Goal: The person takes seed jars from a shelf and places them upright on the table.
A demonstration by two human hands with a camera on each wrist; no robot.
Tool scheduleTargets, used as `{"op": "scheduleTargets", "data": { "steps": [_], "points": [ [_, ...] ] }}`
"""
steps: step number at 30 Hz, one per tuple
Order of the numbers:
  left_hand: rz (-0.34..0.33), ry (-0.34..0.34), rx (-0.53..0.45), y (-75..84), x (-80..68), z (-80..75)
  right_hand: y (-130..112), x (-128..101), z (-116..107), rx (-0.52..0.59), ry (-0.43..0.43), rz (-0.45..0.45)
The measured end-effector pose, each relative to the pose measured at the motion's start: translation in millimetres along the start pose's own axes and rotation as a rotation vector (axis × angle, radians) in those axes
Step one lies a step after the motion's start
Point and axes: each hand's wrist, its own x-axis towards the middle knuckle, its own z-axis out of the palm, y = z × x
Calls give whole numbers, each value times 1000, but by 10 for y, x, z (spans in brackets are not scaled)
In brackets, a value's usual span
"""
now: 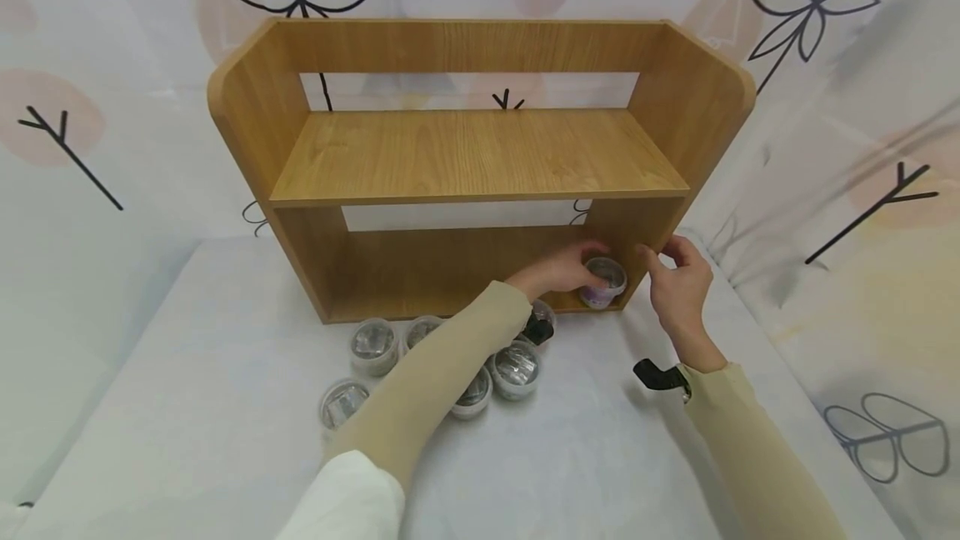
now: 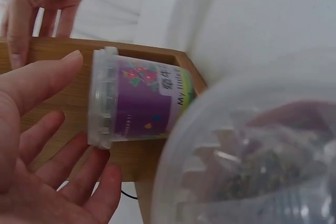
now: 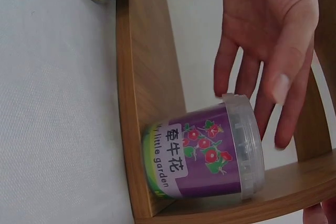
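The purple cup (image 1: 603,282) stands in the wooden shelf's (image 1: 480,161) lower right corner. The left hand (image 1: 564,267) touches it, fingers relaxed; the right hand (image 1: 681,280) hovers beside, loosely spread. 6 clear-lidded cups (image 1: 372,345) sit before the shelf, contents unclear.

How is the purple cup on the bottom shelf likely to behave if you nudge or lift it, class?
The purple cup stands upright on a flat base, so a gentle nudge would probably slide it rather than roll it. It looks like thin plastic with a clear lid, so likely light and fairly stiff. Its glossy label may feel slightly slippery to the left hand.
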Motion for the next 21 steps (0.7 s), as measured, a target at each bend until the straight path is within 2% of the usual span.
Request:
{"op": "scheduleTargets", "data": {
  "steps": [5,14,21],
  "points": [
    [9,-8,53,-27,62,32,-10,4,0,7,4,-10],
    [-24,1,121,-23,86,81,1,-3,3,30,14,-31],
    [-30,18,122,6,75,104,19,4,-1,26,12,-33]
  ]
}}
